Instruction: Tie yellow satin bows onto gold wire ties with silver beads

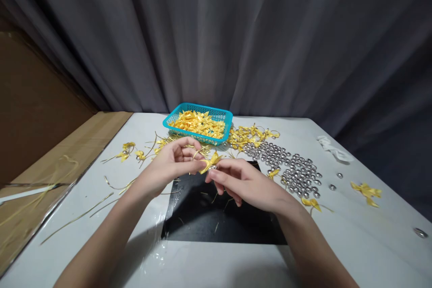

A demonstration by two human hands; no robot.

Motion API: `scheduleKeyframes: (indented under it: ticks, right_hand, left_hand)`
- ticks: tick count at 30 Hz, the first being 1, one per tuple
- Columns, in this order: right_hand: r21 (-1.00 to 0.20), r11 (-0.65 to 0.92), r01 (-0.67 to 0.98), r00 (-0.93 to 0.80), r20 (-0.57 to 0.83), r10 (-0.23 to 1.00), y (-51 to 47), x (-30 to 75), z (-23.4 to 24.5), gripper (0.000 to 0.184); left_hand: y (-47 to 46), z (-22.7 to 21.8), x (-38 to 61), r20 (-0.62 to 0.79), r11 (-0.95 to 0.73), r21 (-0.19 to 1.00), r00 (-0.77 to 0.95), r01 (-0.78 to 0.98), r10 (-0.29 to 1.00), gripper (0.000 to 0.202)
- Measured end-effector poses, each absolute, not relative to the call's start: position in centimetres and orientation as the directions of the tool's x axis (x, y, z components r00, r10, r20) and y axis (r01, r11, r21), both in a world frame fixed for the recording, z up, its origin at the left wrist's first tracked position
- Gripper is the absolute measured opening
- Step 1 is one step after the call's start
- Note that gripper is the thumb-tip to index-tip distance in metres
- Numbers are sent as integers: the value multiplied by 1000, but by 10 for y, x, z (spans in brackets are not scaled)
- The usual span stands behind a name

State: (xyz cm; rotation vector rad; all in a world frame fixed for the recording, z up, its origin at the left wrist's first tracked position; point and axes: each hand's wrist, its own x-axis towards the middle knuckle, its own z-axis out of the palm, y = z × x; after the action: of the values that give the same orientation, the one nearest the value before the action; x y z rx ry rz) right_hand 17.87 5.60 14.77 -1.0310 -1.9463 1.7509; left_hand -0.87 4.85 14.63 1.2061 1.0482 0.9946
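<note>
Between my two hands, above a black mat (222, 220), is a yellow ribbon bow (212, 161) with a small silver bell-like piece at its lower side. My left hand (180, 157) pinches the bow's left end between thumb and fingers. From the right, my right hand (236, 177) grips the shiny silver piece (212, 168) under the bow with thumb and forefinger. A thin gold tie shows by my left fingertips. The fingertips partly cover the silver piece, so its exact shape is hidden.
Behind my hands stands a turquoise basket (199, 138) of yellow bows. Many silver pieces (300, 175) lie to the right, near finished-looking bows (251, 135). Gold ties (81, 216) are scattered left. A white crumpled item (334, 149) and a yellow bow (367, 192) lie far right.
</note>
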Motion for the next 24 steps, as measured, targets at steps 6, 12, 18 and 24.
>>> scheduleKeyframes:
  ticks: [6,12,18,24]
  right_hand:
    - [-936,-24,351,-687,-274,673,63,176,144,30]
    - [-921,-34,388,-703,-319,635,67,177,141,31]
    - [-896,-55,440,-696,-379,609,68,178,142,33]
    - [-911,-106,398,-626,-354,695,70,176,140,23]
  left_hand:
    - [57,138,-13,-118,124,992,260,-7,958,26]
    - [63,134,-14,-145,151,989,272,-2,951,26]
    - [65,136,-18,-162,156,987,265,45,951,28]
    - [69,131,-19,-176,171,984,306,44,936,24]
